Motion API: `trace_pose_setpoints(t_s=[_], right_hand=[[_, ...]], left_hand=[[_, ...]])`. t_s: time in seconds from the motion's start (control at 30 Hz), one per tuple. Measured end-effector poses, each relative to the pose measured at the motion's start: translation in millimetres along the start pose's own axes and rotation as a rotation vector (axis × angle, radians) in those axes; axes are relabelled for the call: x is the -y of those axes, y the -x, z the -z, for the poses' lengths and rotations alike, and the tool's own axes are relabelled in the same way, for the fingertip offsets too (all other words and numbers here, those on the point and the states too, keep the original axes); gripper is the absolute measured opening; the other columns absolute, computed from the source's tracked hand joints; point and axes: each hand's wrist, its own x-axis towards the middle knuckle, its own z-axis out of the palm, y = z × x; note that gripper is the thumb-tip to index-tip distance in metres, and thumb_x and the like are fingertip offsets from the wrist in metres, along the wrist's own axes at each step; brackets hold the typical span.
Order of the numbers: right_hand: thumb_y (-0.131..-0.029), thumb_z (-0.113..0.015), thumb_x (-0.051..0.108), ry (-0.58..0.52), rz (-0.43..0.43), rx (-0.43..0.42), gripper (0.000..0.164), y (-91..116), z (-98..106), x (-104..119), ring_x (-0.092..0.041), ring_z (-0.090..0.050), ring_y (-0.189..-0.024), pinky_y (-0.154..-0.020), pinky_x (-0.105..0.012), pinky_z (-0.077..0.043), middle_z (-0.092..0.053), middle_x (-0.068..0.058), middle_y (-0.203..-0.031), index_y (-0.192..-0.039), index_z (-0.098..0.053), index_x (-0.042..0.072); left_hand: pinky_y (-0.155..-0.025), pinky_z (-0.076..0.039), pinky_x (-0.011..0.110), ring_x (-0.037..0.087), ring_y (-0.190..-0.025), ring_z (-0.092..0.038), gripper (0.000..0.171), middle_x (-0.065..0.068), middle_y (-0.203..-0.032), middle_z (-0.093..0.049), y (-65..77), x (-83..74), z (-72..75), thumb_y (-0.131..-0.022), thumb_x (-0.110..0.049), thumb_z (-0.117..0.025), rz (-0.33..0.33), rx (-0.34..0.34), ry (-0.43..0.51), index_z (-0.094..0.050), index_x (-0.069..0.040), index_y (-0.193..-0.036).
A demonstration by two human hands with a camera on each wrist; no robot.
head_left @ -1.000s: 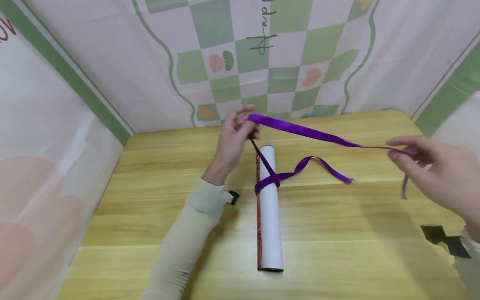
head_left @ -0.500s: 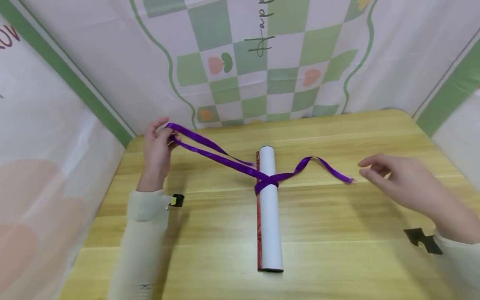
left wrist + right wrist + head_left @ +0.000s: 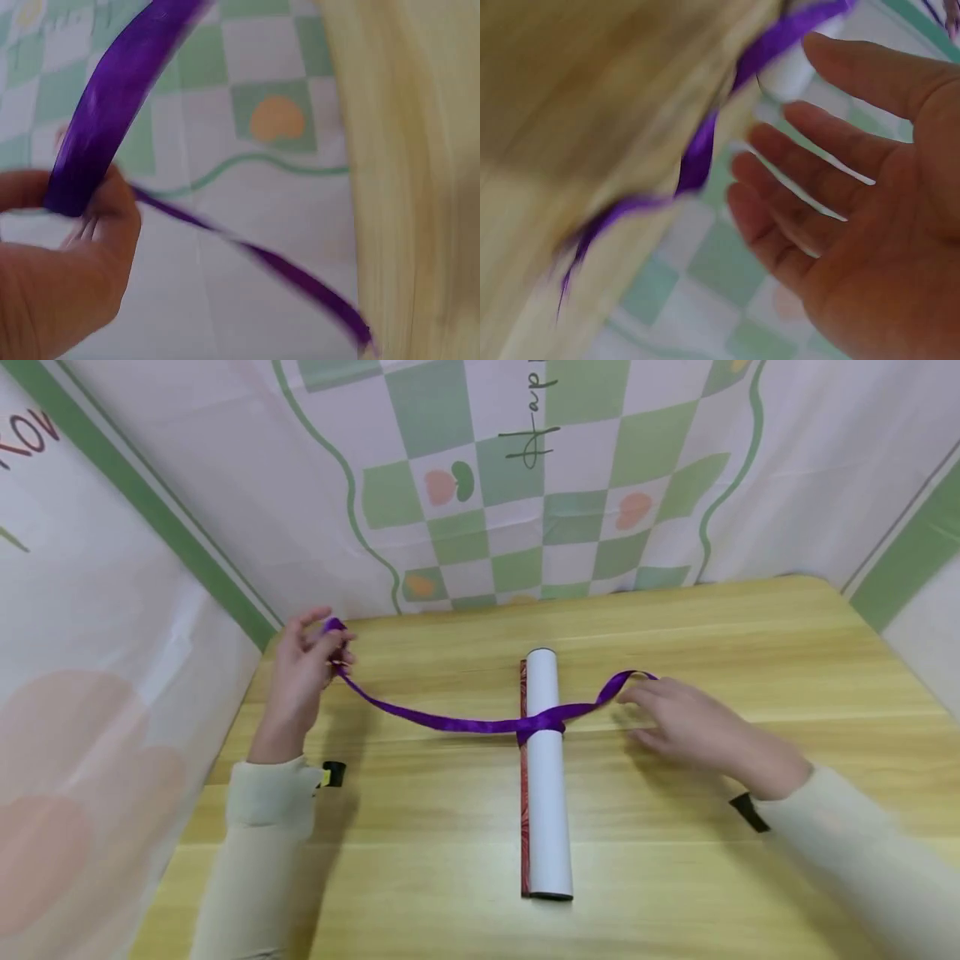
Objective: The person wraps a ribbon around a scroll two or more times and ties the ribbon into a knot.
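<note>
A white roll (image 3: 547,810) with a dark end and a red patterned strip (image 3: 525,843) along its left side lies lengthwise on the wooden table. Purple ribbon (image 3: 480,725) loops around its middle, crossing on top. My left hand (image 3: 300,668), at the back left, pinches one length of this ribbon between thumb and fingers; a loose end hangs past the hand in the left wrist view. On the other side, the ribbon's right tail (image 3: 697,154) curls across the table. Over that tail reaches my right hand (image 3: 690,727), its fingers spread and holding nothing in the right wrist view.
The wooden table (image 3: 420,827) extends around the roll. At its back edge hangs a white cloth (image 3: 510,527) with green checks, and another printed cloth (image 3: 97,710) stands along the left side.
My left hand has carried its length of ribbon from above the roll to the back left. My right hand let go of the ribbon, then moved left to the tail.
</note>
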Motion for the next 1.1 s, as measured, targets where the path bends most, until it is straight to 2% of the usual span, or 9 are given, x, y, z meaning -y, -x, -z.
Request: trace_pose_setpoints(t_s=[0.13, 0.23, 0.37, 0.47, 0.6, 0.73, 0.87, 1.0, 1.1], right_hand=[[-0.086, -0.067, 0.023, 0.011, 0.073, 0.001, 0.051, -25, -13, 13, -0.037, -0.048, -0.123, -0.101, -0.055, -0.036, -0.057, -0.017, -0.13, -0.131, -0.055, 0.002], [-0.087, -0.067, 0.022, 0.022, 0.09, -0.01, 0.043, -37, -20, 18, -0.032, -0.054, -0.115, -0.096, -0.054, -0.04, -0.063, -0.012, -0.121, -0.126, -0.061, 0.007], [-0.088, -0.066, 0.021, -0.002, 0.093, -0.03, 0.021, -45, -24, 18, -0.019, -0.062, -0.09, -0.084, -0.044, -0.047, -0.069, -0.001, -0.097, -0.106, -0.071, 0.013], [-0.089, -0.064, 0.018, -0.026, 0.078, -0.054, 0.011, -46, -20, 14, -0.012, -0.06, -0.078, -0.075, -0.037, -0.05, -0.068, 0.005, -0.086, -0.094, -0.073, 0.016], [-0.089, -0.063, 0.017, -0.027, 0.035, -0.103, 0.01, -44, -9, 6, -0.009, -0.054, -0.068, -0.066, -0.033, -0.048, -0.067, 0.005, -0.081, -0.09, -0.072, 0.015], [-0.088, -0.063, 0.017, -0.018, 0.004, -0.12, 0.01, -42, -1, 0, -0.009, -0.052, -0.066, -0.065, -0.033, -0.047, -0.067, 0.004, -0.082, -0.091, -0.072, 0.015], [-0.087, -0.063, 0.015, 0.019, -0.007, -0.065, 0.011, -38, -3, -5, -0.014, -0.057, -0.072, -0.069, -0.037, -0.049, -0.067, 0.001, -0.087, -0.094, -0.072, 0.013], [-0.087, -0.06, 0.014, 0.071, -0.078, -0.005, 0.023, -25, -1, -19, -0.031, -0.061, -0.094, -0.081, -0.049, -0.049, -0.066, -0.011, -0.103, -0.106, -0.07, 0.007], [-0.089, -0.056, 0.015, 0.072, -0.204, 0.05, 0.032, -14, 6, -33, -0.04, -0.057, -0.104, -0.086, -0.056, -0.046, -0.062, -0.019, -0.113, -0.116, -0.065, 0.002]], left_hand=[[-0.081, -0.053, 0.034, 0.024, -0.091, -0.064, 0.067, 0.018, -0.138, -0.047, 2.8, 15.8, -17.4, -0.098, -0.017, -0.049, 0.047, 0.268, -0.333, -0.012, -0.013, -0.154], [-0.087, -0.051, 0.04, 0.03, -0.107, -0.06, 0.077, 0.018, -0.148, -0.039, 5.1, 29.6, -24.9, -0.099, -0.024, -0.049, 0.028, 0.417, -0.637, 0.001, -0.013, -0.156], [-0.081, -0.049, 0.041, 0.027, -0.081, -0.061, 0.081, 0.019, -0.141, -0.048, 12.4, 39.2, -34.1, -0.097, -0.031, -0.052, 0.018, 0.495, -0.985, -0.001, -0.008, -0.156], [-0.088, -0.047, 0.047, 0.032, -0.088, -0.06, 0.074, 0.02, -0.139, -0.049, 19.4, 39.3, -45.8, -0.095, -0.033, -0.054, -0.023, 0.456, -1.162, -0.017, -0.006, -0.154], [-0.105, -0.036, 0.049, 0.035, -0.128, -0.045, 0.058, 0.017, -0.142, -0.047, 24.1, 44.5, -73.7, -0.096, -0.032, -0.053, -0.241, 0.468, -1.218, -0.04, -0.007, -0.146], [-0.108, -0.033, 0.04, 0.024, -0.13, -0.044, 0.052, 0.007, -0.141, -0.05, 26.6, 58.4, -112.2, -0.096, -0.034, -0.053, -0.394, 0.685, -1.164, -0.046, -0.013, -0.143], [-0.103, -0.039, 0.036, 0.019, -0.123, -0.049, 0.05, 0.004, -0.135, -0.054, 29.6, 68.5, -140.2, -0.095, -0.036, -0.055, -0.455, 0.809, -1.165, -0.051, -0.013, -0.14], [-0.095, -0.043, 0.031, 0.014, -0.11, -0.053, 0.044, 0.003, -0.124, -0.059, 31.0, 66.1, -153.8, -0.094, -0.032, -0.058, -0.452, 0.799, -1.17, -0.057, -0.012, -0.132], [-0.09, -0.045, 0.027, 0.011, -0.102, -0.055, 0.038, 0.0, -0.116, -0.062, 29.2, 59.5, -160.4, -0.092, -0.03, -0.06, -0.421, 0.796, -1.173, -0.06, -0.013, -0.127]])
